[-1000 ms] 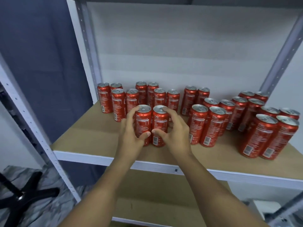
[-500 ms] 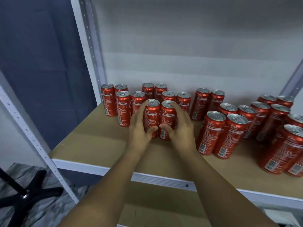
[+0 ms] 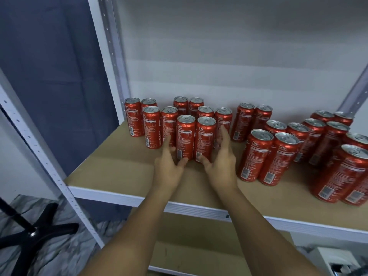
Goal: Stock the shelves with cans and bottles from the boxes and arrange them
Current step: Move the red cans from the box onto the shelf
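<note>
Two red cola cans stand upright side by side on the wooden shelf board (image 3: 111, 166), the left can (image 3: 185, 136) and the right can (image 3: 205, 139), just in front of a cluster of several more cans (image 3: 151, 126). My left hand (image 3: 169, 168) lies beside the left can with fingers straight, thumb tip touching its base. My right hand (image 3: 221, 166) flanks the right can with fingers extended, thumb at its base. Neither hand wraps a can.
Several more red cans stand in pairs to the right (image 3: 268, 156) and at the far right edge (image 3: 338, 172). White shelf uprights (image 3: 111, 56) frame the bay. A black chair base (image 3: 33, 234) sits on the floor at left. A lower shelf (image 3: 189, 251) lies beneath.
The two cans moved back against the cluster while gripped by both hands. Now the fingers have opened and the hands have drawn back slightly, letting go of the cans.
</note>
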### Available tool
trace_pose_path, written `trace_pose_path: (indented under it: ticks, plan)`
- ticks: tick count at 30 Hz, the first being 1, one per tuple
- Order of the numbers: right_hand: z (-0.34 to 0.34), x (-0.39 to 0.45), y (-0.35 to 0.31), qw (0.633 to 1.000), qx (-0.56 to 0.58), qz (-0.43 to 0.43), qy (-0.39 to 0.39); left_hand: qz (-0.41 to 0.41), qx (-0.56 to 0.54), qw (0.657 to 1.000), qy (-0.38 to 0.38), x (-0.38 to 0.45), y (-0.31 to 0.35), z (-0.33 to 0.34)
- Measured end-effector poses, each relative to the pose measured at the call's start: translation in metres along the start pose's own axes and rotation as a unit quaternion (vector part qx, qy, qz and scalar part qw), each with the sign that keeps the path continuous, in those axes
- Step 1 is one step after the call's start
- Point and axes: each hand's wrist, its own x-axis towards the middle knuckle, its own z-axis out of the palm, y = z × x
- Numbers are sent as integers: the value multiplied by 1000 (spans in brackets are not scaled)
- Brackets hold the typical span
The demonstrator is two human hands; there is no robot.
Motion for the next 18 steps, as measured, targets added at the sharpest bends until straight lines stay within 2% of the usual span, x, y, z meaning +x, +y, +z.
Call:
trace_pose_path:
  ticks: [3, 6, 9, 12, 14, 18]
  plan:
    - [-5, -31, 3, 999, -33, -9, -10, -5, 22, 1000, 20, -32, 2, -6]
    - [-13, -66, -1, 997, -69, -38, -7, 48, 44, 997, 39, -72, 9, -11]
    - [-20, -110, -7, 995, -44, -84, 21, 121, 88, 989, 21, -117, 6, -16]
    - [-18, -159, 7, 988, -35, -145, 26, 152, 116, 982, -9, -160, -16, -18]
    - [-9, -188, 30, 991, -47, -122, -13, 136, 133, 981, -46, -186, -47, -12]
    - [29, -244, 99, 979, -138, 3, -152, 46, 195, 971, -134, -237, -156, 16]
